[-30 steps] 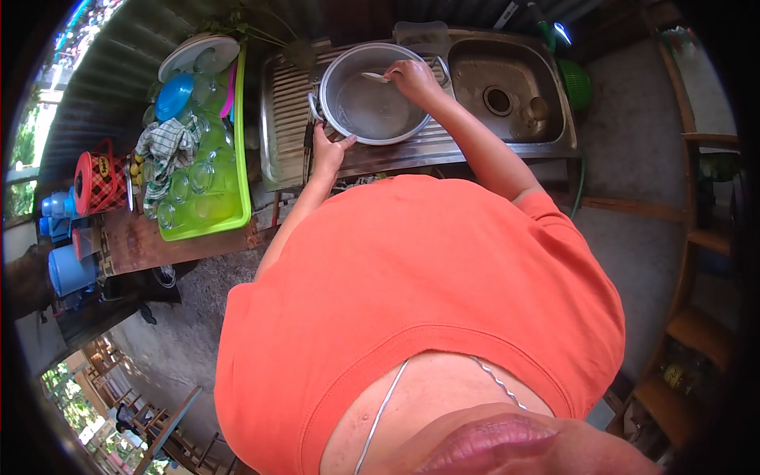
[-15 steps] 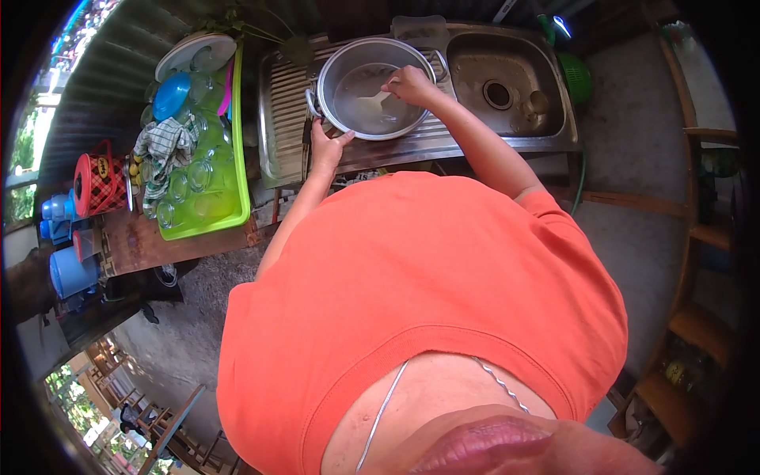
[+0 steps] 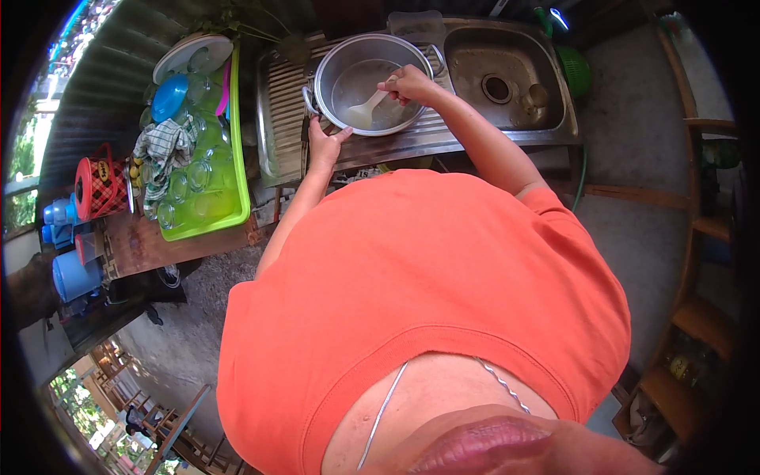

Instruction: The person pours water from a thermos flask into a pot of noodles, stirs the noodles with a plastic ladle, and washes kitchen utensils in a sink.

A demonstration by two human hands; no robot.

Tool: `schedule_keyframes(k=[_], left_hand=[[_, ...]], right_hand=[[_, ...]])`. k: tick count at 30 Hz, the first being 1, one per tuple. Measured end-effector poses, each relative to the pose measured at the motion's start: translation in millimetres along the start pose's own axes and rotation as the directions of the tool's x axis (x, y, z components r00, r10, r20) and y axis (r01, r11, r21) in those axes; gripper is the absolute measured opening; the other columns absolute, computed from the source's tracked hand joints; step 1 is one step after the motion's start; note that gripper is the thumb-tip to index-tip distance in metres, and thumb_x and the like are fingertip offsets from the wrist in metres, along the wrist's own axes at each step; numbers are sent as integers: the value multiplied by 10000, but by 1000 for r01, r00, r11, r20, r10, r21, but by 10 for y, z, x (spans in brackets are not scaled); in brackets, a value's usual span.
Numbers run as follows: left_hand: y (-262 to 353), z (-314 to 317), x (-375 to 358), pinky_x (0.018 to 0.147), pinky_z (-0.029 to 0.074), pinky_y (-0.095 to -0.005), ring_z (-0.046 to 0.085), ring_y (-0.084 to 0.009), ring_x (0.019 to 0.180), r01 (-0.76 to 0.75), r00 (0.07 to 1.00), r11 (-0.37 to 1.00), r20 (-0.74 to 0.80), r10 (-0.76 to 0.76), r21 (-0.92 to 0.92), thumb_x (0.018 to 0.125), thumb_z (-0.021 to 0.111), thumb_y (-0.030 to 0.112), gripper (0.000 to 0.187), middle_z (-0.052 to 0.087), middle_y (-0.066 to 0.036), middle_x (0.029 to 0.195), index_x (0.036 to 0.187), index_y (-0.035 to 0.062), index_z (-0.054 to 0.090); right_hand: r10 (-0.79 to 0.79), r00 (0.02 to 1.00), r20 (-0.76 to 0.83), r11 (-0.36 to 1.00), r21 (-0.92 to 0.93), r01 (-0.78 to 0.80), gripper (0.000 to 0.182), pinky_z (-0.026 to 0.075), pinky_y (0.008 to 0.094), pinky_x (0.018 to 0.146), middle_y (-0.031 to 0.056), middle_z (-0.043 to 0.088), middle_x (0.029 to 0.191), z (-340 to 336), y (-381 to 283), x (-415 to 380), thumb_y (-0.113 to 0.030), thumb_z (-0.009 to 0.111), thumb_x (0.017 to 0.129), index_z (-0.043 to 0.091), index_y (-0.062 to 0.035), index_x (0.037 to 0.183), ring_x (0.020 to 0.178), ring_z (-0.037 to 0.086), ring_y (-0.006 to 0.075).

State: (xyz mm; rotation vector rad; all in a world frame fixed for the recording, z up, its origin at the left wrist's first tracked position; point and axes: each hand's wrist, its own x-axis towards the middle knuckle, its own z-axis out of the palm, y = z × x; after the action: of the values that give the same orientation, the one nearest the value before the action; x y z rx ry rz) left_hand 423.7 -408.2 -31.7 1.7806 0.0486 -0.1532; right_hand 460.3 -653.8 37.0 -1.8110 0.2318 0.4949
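Note:
A large metal pot stands on the ribbed drainboard of a steel sink unit. My left hand grips the pot's near rim beside its handle. My right hand reaches over the pot and holds a white plastic spoon, whose blade rests low inside the pot toward its near wall. An orange shirt fills the lower half of the view.
The sink basin with its drain lies right of the pot. Left of the sink, a green tray holds glasses, a blue bowl and a checked cloth. A red basket and blue containers stand further left. Wooden shelves line the right side.
My right hand has swept the white spoon from the far side of the pot toward the near side. The left hand has stayed on the rim.

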Motion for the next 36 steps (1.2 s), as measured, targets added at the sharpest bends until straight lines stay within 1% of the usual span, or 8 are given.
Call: schedule_keyframes(k=[6,10,13,19,22,25,28,36], left_hand=[[247,17,-98,963,380,-363,454,-306,1159,73,997,988,34,-69,-139,620,791,118,828,406,-205,1280,1300,-36,343],[97,-1,-31,949,399,-360,465,-297,1150,38,999,998,26,-37,-59,618,793,110,834,401,-196,1280,1304,-32,339],[83,3,-39,957,393,-358,462,-297,1155,44,999,997,25,-42,-68,617,794,113,839,396,-201,1288,1306,-33,338],[-30,-8,2,964,387,-354,462,-298,1156,34,999,998,24,-33,-52,616,797,117,857,382,-205,1307,1317,-33,328],[-33,-14,2,968,386,-355,460,-301,1163,51,998,997,33,-49,-54,621,795,116,868,368,-201,1319,1329,-28,314],[-9,-14,-12,974,382,-358,458,-302,1169,67,997,995,45,-64,-77,626,792,115,878,352,-198,1332,1340,-22,299],[-13,-15,-9,977,379,-361,458,-305,1170,62,997,996,43,-59,-69,629,790,116,880,345,-198,1337,1343,-19,294],[-47,-10,1,996,353,-367,425,-313,1190,47,998,996,32,-45,-69,615,801,153,867,380,-208,1311,1323,-22,330]], right_hand=[[12,995,-95,965,262,14,244,430,248,410,36,552,598,5,86,43,-210,674,817,605,19,765,439,480,101],[-38,978,-203,948,301,100,247,444,260,405,44,572,607,56,88,67,-210,673,813,614,27,775,431,492,111],[-38,978,-207,972,218,84,255,444,266,417,40,568,598,140,36,78,-226,651,834,601,24,812,424,495,105],[-152,953,-263,961,-264,81,279,497,299,479,94,623,588,274,-32,107,-236,629,820,623,43,809,437,597,171],[-137,952,-275,936,-350,34,292,512,396,691,223,638,715,240,-126,48,-248,602,818,660,34,766,614,649,320],[-259,907,-331,851,-522,53,286,493,443,749,256,627,761,188,-80,68,-237,601,807,664,38,765,764,632,390],[-313,886,-343,817,-573,67,272,474,466,786,270,619,802,85,-37,62,-219,606,793,662,47,780,857,602,420],[-403,864,-302,734,-670,108,257,476,468,767,263,620,792,-61,20,-136,-199,620,772,654,53,743,819,608,417]])
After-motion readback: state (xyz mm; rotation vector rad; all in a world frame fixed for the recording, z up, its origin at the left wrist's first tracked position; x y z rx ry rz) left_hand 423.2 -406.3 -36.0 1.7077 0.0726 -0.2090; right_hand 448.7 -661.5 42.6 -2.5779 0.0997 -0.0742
